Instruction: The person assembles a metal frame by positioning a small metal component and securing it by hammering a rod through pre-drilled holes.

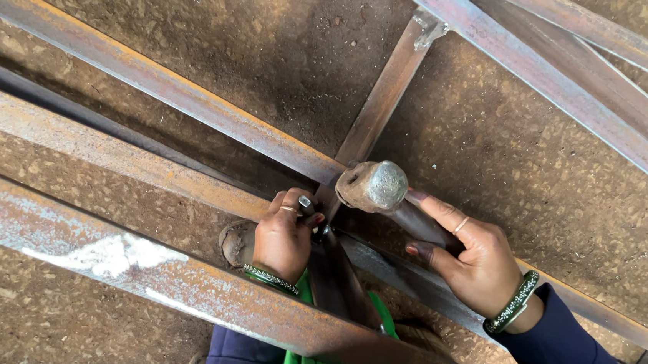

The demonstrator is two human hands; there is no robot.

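While I crouch over the rusty steel frame point(192, 98), my right hand point(479, 263) is wrapped around the handle of a hammer point(374, 186), its grey round head sitting at centre frame, right over the joint where the cross bar point(385, 94) meets the long rails. My left hand point(283, 236), lower centre, is pinched closed on a small metal punch or bolt point(306, 203); I cannot tell which, since only its tip shows above my fingers point(291, 206). Hammer head and left fingers are very near each other. Risk as I judge it: a glancing blow off the small piece would land on my knuckles, or send it skittering onto the speckled floor point(533, 168). Loose bangles point(270, 278) could snag the rail edge.
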